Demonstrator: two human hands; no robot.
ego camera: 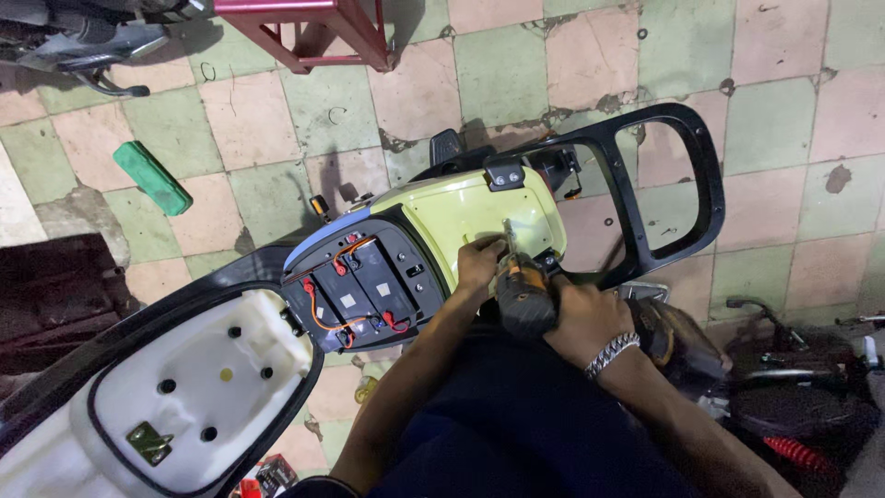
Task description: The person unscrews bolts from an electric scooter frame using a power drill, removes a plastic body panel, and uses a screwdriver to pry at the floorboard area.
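In the head view, the right hand point(585, 318), with a silver chain bracelet point(611, 353) at its wrist, is closed around the grip of one orange-and-black cordless power driver point(524, 293). The driver's long axis runs away from the person, bit tip up against the pale yellow-green plastic rear body panel point(461, 217) of the scooter. The left hand point(477, 265) lies just beside the bit, fingers curled down on the panel near the tip; whether it pinches a screw I cannot tell. It is the nearer hand to the contact point. Left of the panel sits one open battery bay point(359, 290) with orange and red wires, then one raised white-bottomed seat point(184, 387). One black grab rail point(668, 184) frames the tiled floor point(784, 111) beyond, where one green flat block point(152, 177) lies well apart.
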